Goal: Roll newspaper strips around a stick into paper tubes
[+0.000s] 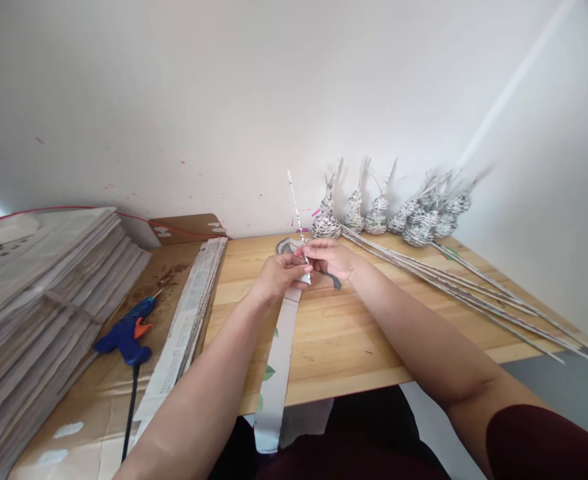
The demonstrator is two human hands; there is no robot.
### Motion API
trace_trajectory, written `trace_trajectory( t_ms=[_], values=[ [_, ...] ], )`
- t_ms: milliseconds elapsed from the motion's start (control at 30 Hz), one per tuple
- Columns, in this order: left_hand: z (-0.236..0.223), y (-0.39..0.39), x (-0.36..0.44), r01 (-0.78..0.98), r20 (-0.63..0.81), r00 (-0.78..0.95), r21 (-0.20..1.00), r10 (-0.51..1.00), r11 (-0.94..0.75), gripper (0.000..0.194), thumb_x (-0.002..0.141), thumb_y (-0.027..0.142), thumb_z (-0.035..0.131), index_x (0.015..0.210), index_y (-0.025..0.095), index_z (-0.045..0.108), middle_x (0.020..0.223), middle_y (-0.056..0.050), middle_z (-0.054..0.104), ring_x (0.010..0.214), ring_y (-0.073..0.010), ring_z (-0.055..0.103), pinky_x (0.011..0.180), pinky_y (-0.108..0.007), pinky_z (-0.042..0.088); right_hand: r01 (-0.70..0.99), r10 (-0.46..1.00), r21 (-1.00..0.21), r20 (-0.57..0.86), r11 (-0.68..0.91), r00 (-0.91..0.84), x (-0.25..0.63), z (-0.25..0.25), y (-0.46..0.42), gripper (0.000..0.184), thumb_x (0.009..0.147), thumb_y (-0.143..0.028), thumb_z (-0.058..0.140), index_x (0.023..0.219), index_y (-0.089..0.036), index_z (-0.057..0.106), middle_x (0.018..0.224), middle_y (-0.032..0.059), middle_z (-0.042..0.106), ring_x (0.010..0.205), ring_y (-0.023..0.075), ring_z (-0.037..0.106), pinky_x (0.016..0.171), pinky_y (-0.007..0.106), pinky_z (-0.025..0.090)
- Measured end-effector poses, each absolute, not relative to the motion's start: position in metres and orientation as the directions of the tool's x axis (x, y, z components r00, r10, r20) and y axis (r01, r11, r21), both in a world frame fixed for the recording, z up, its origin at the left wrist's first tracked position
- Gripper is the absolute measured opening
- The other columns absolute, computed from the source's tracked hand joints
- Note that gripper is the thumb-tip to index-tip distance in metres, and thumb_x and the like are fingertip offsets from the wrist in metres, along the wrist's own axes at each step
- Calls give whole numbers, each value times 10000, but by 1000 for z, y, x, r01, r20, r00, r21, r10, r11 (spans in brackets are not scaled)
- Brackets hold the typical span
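- So, at the far left, a tall newspaper stack (64,300) leans unevenly; a bump at its loose edge could make sheets slide
- Next to it a blue glue gun (127,333) lies on cardboard; I can't tell if it's hot, but a tug on its cord could swing the nozzle into the newspaper strips (187,327) beside it
- The left hand (277,275) has thumb and fingers closed on the lower end of a thin paper tube (298,213), which leans upright above the table (349,333); slack there could let the roll loosen
- Below, a long white paper strip (279,360) hangs over the front edge, where a knee could snag it
- The right hand (333,259) pinches the tube too, fingertips nearly meeting; squeezing hard could crease it
- Behind, woven paper figures (327,223) stand near the wall, and long paper rods (444,283) overhang the edge, so a forearm could sweep them off
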State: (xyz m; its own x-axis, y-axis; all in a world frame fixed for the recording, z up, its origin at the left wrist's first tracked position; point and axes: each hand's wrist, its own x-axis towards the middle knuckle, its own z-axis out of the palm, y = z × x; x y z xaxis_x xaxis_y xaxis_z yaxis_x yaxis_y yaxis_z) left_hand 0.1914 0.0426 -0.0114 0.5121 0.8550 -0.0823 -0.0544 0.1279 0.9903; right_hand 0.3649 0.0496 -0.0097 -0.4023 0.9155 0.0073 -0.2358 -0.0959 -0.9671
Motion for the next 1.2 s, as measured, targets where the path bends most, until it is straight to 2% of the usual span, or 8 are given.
trace_trajectory(
  t_ms=[167,400,633,867,1200],
  values=[
    [-11,41,194,-55,-117,453,986,884,159,381,549,296,858,810,95,668,739,-54,663,695,-154,640,667,-322,568,-194,953,-979,3,-58,-302,365,-13,53,280,689,-371,789,814,-126,735,643,11,636,528,59,512,434,178,303],
    [-9,39,195,-34,-136,459,985,878,170,355,569,254,849,848,109,683,776,-53,682,724,-159,658,702,-328,577,-161,965,-986,1,-43,-263,364,-12,54,291,626,-363,829,732,-123,703,562,-19,575,486,50,466,409,189,256],
    [-11,38,196,6,-168,475,982,864,188,384,546,264,862,843,114,672,718,-32,680,684,-151,655,650,-301,571,-163,970,-986,-1,-41,-243,362,-7,50,360,593,-380,839,616,-143,569,520,-38,543,451,61,478,395,193,259],
    [-13,35,198,52,-162,542,986,825,160,383,548,358,853,799,118,691,693,-39,690,669,-155,660,664,-292,553,-189,980,-981,-13,-51,-199,359,-2,46,437,562,-401,851,588,-167,482,470,-69,486,385,45,395,364,196,247],
    [-14,33,201,64,-133,528,991,839,117,397,585,438,821,807,123,726,722,-47,688,676,-153,644,663,-291,554,-164,991,-986,-6,-28,-134,357,-5,47,416,563,-394,859,641,-167,520,507,-62,504,433,60,442,382,189,317]
  ],
)
